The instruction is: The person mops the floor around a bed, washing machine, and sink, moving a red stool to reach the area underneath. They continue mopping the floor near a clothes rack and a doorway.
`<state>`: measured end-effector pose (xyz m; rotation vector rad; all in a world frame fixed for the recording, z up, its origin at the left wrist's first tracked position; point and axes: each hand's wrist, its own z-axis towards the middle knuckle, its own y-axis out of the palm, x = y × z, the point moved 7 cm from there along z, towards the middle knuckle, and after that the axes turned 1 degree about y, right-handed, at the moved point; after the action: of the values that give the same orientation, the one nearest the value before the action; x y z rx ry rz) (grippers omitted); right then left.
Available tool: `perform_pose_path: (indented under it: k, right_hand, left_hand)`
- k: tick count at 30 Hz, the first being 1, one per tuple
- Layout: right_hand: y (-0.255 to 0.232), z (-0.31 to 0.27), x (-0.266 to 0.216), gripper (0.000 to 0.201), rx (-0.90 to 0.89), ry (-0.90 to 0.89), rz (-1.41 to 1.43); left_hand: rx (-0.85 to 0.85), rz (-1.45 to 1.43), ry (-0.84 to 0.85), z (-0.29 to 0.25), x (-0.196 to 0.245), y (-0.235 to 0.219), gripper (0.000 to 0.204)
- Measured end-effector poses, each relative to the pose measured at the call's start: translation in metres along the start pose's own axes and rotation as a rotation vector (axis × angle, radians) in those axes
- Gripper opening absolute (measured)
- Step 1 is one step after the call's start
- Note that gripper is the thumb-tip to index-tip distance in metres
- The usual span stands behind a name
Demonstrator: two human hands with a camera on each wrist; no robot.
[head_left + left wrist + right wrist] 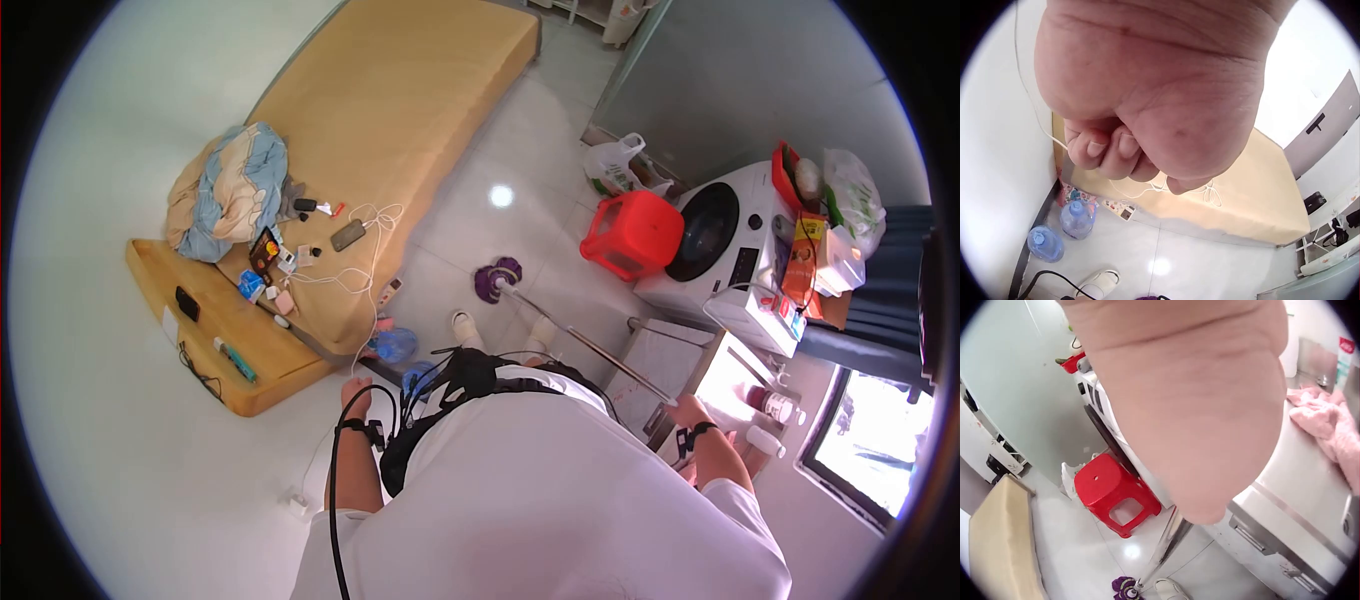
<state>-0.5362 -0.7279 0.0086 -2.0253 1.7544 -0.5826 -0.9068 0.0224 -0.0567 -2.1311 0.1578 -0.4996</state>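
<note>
My right hand [688,412] grips the upper end of a mop's metal handle [620,366], which slants down to a purple mop head [486,281] on the tiled floor. In the right wrist view the handle [1166,542] comes out below the palm, whose heel hides the fingers. By my left side, my left hand [356,397] has its fingers [1105,153] curled in. A white cable [1040,120] runs into that fist from the wall side and leads on to the bed, so the hand holds it; the part inside is hidden.
A bed [430,110] with tangled cable and small items lies ahead left. Blue water bottles [397,345] stand near its corner. To the right are a red stool [640,230], a loaded washing machine [750,185] and a counter with drawers [1279,515]. Sandals [465,328] are near the mop head.
</note>
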Motion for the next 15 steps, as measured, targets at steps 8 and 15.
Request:
perform_pose_path:
  k: [8,15]
  right_hand:
    - [-0.031,0.090,-0.193,0.038,0.036,-0.324,0.117]
    - [-0.067,0.096,-0.304,0.034,0.147,-0.550,0.054]
  left_hand:
    - [-0.048,0.008,-0.141,-0.053,-0.024,-0.022,0.038]
    - [0.001,-0.281,-0.264,-0.083,-0.055,-0.008,0.034]
